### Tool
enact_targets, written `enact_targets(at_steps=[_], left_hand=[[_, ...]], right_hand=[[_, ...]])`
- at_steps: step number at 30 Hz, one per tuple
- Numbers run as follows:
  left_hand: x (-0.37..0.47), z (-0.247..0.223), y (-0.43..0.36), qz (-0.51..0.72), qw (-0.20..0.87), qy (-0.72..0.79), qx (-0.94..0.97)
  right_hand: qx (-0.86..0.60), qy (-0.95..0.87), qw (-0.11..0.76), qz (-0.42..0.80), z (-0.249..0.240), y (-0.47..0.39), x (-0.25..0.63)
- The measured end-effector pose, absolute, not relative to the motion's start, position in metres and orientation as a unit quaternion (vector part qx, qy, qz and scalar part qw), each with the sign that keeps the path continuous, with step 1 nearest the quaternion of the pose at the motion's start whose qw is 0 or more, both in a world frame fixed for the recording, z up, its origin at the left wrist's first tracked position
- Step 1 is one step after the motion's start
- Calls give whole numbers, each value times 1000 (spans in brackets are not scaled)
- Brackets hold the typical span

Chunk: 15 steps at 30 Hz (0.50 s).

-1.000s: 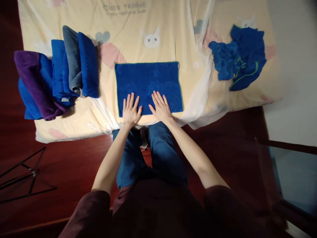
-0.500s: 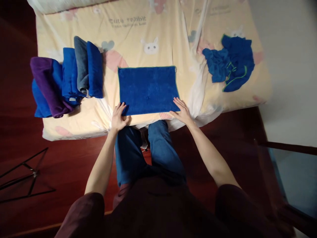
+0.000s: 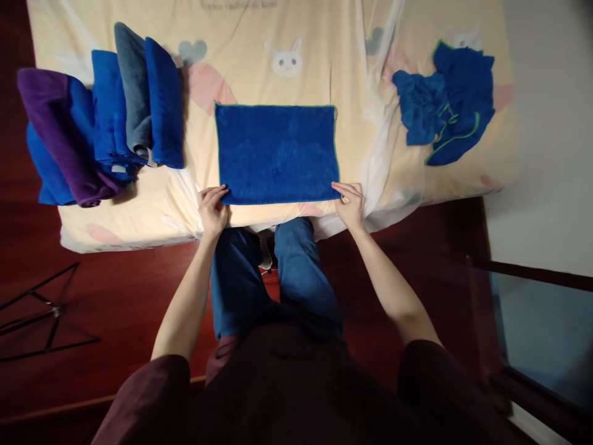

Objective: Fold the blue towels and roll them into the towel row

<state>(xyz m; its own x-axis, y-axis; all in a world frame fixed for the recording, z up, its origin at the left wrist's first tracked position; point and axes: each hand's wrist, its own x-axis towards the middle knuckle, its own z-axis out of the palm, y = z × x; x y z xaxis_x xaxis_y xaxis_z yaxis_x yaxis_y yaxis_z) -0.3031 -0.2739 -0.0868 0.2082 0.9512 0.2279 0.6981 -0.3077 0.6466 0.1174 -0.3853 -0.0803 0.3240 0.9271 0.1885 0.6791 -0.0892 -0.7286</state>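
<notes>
The plush, rectangular towel [image 3: 278, 153] is lying flat, its long axis running left to right; left hand [image 3: 214, 210] and right hand [image 3: 350, 205] are pinching its near corners.

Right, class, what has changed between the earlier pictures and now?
From flat on the green-edged blue towel, the left hand moved left and the right hand right, to its near corners, which the fingers now seem to pinch. That towel, the folded towels and crumpled blue cloths stayed put.
</notes>
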Motion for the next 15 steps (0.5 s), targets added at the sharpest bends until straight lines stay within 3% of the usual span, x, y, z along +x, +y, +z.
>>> enact_targets(at_steps=[9,15], left_hand=[[-303,-86,-271,355,220,552,722],[-305,-87,-272,344,210,575,712]], right_hand=[[-689,-486,480,243,-83,-370,128],[-689,-473,485,259,-91,-369,132]])
